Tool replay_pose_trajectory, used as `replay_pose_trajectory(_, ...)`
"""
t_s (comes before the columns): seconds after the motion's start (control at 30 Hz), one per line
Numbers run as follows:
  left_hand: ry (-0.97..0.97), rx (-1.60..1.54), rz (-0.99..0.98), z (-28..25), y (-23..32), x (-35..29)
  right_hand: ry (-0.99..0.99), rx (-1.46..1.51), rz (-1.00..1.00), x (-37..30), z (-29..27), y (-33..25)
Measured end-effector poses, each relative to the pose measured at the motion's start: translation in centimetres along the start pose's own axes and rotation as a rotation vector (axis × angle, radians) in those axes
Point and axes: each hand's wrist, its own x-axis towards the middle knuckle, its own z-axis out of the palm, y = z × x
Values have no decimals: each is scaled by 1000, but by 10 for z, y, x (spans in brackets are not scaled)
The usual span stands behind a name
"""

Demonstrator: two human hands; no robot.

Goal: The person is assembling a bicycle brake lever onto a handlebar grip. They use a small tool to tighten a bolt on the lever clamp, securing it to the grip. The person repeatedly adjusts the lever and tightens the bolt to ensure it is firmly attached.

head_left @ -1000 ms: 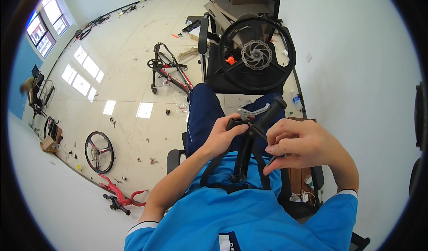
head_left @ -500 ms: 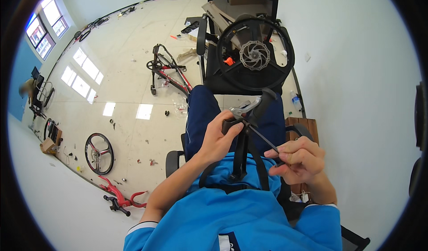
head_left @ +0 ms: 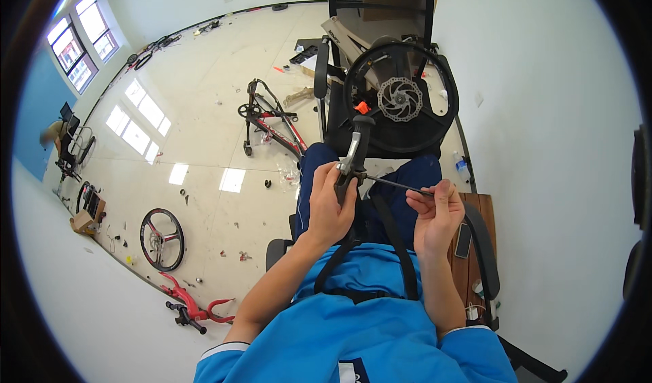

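My left hand (head_left: 331, 206) is wrapped round a brake lever (head_left: 350, 153), a silver blade on a black body. A black handlebar grip (head_left: 362, 135) stands up beside the blade, above my lap. From the right, a thin dark hex key (head_left: 397, 185) runs into the lever's clamp area; whether its tip sits in a bolt is too small to tell. My right hand (head_left: 438, 216) pinches the key's outer end between thumb and fingers, palm turned up.
Ahead, a black chair (head_left: 333, 121) bears a wheel with a disc rotor (head_left: 400, 99). To the left on the floor lie a bike frame (head_left: 275, 118), a spoked wheel (head_left: 161, 240) and a red fork part (head_left: 193, 308). A phone (head_left: 463, 240) rests on a wooden box (head_left: 475, 210) at right.
The lever and grip have turned more upright and shifted left. My right hand has moved up and rolled palm-up, and the hex key now lies closer to level.
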Motion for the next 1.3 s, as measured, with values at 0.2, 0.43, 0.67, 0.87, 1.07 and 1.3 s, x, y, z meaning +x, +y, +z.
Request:
replay_pose_trajectory(0.2, 20, -140, -46, -5, -19, 2, -245, -71, 41, 3, -5, -13)
replay_pose_trajectory(0.43, -80, -895, -559, 2, -11, 3, -812, -1081, -881, 22, 13, -70)
replay_pose_trajectory(0.67, -454, -974, -806, -9, -8, 9, -1165, -1378, -1418, 49, 28, -108)
replay_pose_trajectory(0.87, -797, -772, -894, -11, -20, 9, -1353, -1470, -1655, 64, 25, -107)
replay_pose_trajectory(1.07, -471, -525, -817, -16, 2, 11, -1315, -1431, -1567, 66, 11, -86)
replay_pose_trajectory(1.3, -188, -273, -596, -25, -3, 7, -997, -1153, -1109, 49, -9, -41)
